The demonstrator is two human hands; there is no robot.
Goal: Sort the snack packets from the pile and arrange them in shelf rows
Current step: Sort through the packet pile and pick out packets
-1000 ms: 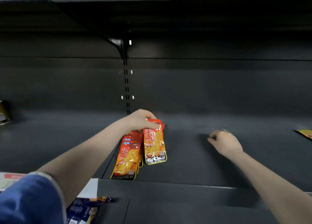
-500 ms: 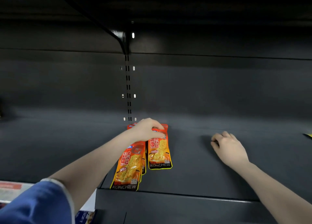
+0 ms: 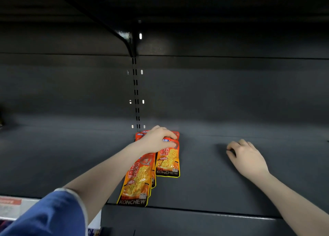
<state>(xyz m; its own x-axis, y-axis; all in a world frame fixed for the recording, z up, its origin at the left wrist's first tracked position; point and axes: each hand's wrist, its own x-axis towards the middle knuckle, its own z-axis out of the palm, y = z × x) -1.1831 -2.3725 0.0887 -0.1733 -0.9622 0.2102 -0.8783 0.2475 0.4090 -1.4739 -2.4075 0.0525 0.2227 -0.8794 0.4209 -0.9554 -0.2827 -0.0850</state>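
Several orange KONCHEW snack packets lie flat on the dark shelf (image 3: pixel 222 186), near its middle. One packet (image 3: pixel 168 162) lies straight, its top end close to the back wall. To its left a small overlapping stack of the same packets (image 3: pixel 137 180) slants toward the shelf's front edge. My left hand (image 3: pixel 158 139) reaches in from the lower left and grips the top end of the straight packet, fingers and thumb curled over it. My right hand (image 3: pixel 247 155) rests on the bare shelf to the right, fingers loosely curled, holding nothing.
A slotted upright (image 3: pixel 136 93) runs up the back wall behind the packets, with a shelf bracket (image 3: pixel 128 39) and an upper shelf above. A white and red price strip (image 3: pixel 10 205) sits on the shelf edge at lower left.
My left hand has pushed the straight packet further back toward the wall. The view has moved closer in under the upper shelf. My right hand stayed resting on the shelf.
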